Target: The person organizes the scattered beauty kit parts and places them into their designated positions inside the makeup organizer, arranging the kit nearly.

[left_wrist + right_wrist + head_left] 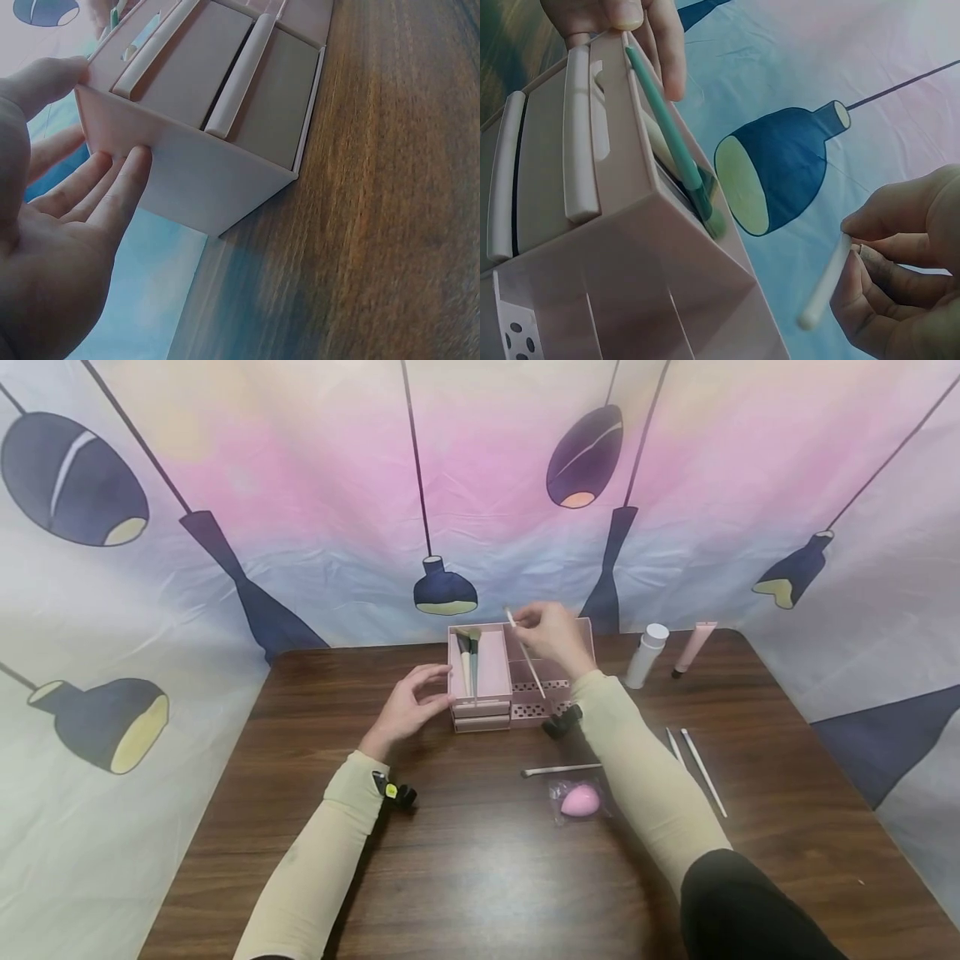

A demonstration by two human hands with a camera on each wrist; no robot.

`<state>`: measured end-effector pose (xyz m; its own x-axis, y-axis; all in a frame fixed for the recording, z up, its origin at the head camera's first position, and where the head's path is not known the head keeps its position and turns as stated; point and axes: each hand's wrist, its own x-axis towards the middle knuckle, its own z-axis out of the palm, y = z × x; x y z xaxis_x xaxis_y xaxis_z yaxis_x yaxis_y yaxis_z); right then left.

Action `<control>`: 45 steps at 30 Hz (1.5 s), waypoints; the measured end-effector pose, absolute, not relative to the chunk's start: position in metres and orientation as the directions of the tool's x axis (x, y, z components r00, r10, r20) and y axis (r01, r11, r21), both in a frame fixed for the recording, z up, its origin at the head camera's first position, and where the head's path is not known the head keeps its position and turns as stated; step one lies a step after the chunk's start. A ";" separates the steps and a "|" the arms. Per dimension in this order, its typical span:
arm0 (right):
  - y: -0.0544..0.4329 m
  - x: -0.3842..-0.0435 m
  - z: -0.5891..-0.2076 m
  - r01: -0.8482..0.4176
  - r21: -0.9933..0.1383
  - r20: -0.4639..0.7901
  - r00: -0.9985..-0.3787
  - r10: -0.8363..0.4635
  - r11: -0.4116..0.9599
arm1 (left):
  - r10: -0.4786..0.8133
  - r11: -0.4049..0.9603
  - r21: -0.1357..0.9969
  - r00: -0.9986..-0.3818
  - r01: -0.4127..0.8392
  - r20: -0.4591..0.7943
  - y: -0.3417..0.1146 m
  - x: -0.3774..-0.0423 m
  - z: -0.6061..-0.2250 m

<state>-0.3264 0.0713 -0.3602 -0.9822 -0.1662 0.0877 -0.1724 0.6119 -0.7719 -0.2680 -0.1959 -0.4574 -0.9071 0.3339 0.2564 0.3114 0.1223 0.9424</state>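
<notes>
Mid-frame, the right hand is pinching a brush; the left hand, fingers extended, is touching an organizer.

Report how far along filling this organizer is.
Seemingly done: two makeup brushes lie in the top of the pink organizer. In hand: the right hand pinches a slim white stick, probably a brush; the left hand touches the organizer's side. Probably left: three slim sticks, the bagged pink makeup sponge, white bottle and pink tube on the table.
</notes>
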 end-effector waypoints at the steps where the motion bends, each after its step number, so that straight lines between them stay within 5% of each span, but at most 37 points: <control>1: 0.069 -0.328 -0.361 -0.167 -0.779 0.078 -0.982 -0.171 0.604 | 0.333 0.122 0.943 -0.907 0.311 0.256 -0.196 -0.268 -0.458; 24: 0.036 -0.345 -0.371 -0.088 -0.746 0.049 -0.996 -0.078 0.660 | 0.329 0.122 0.944 -0.910 0.307 0.253 -0.196 -0.268 -0.456; 45: 0.054 -0.338 -0.375 -0.106 -0.725 0.067 -0.994 -0.084 0.681 | 0.335 0.140 0.947 -0.914 0.289 0.229 -0.196 -0.271 -0.458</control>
<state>-0.3384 0.0544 -0.3751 -0.9942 -0.0841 0.0670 -0.1064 0.6806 -0.7249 -0.2709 -0.1960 -0.4582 -0.9139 0.3350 0.2291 0.2887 0.1398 0.9472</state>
